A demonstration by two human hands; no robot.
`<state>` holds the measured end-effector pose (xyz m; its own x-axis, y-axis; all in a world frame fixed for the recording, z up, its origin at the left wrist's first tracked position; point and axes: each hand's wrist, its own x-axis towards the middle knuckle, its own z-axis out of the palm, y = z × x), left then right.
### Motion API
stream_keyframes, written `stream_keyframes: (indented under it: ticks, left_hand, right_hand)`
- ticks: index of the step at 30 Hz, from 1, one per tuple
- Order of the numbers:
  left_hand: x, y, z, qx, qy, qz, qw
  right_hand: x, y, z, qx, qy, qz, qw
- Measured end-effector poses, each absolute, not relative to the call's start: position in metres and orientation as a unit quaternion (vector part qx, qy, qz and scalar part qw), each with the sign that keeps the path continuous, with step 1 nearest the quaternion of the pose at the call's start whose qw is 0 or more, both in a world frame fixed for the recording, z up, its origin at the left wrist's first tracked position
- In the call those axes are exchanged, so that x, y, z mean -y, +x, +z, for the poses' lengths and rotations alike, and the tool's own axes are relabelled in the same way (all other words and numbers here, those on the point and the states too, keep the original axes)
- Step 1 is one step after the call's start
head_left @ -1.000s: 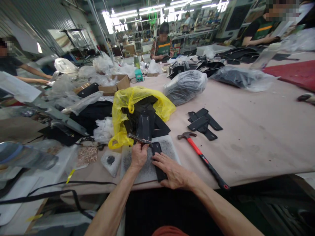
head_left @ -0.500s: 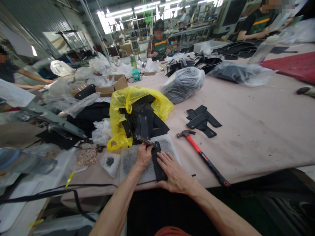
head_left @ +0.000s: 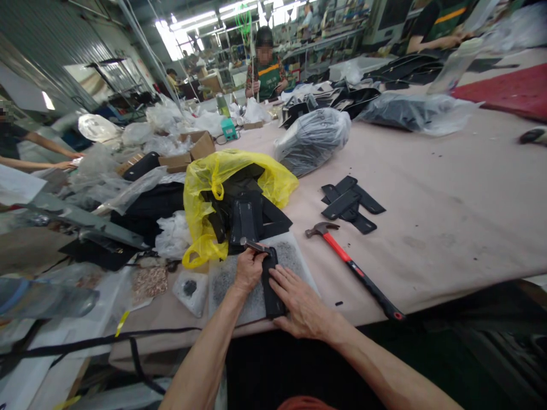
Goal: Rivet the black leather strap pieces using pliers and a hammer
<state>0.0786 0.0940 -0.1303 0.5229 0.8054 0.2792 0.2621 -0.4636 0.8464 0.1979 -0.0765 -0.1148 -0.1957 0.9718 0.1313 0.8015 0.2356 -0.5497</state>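
Observation:
My left hand is closed around a short metal punch-like tool, whose exact kind I cannot make out. Its tip end meets the far end of a flat black strip. The strip lies lengthwise on a pale, worn board at the table's near edge. Flat along the strip's right side rests my right hand, fingers stretched out and touching it. To the right, a claw hammer with a red and black handle lies on the table. Beyond it, several black strips are piled crosswise.
A yellow plastic bag full of black pieces stands just behind the board. Left of the board sits a small whitish block with dark bits in it. A clear-wrapped bundle lies farther back. A co-worker is across the table.
The view has shifted slightly. Both hands, the metal tool and the black strip keep nearly the same places on the board.

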Motion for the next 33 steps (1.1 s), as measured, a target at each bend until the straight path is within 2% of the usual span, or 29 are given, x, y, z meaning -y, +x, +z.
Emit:
stream_keyframes:
  ticks: [24,33]
  left_hand:
    - [-0.0970,0.0856,-0.1237,-0.327,0.817,0.287,0.377]
    - [-0.0943,0.0871,-0.1301,-0.332,0.847,0.290,0.298]
  right_hand:
    - [0.0738,0.1988,-0.1157,0.745,-0.594,0.194,0.234]
    - [0.0749,0.1979,-0.1171,0.743,-0.594,0.189,0.244]
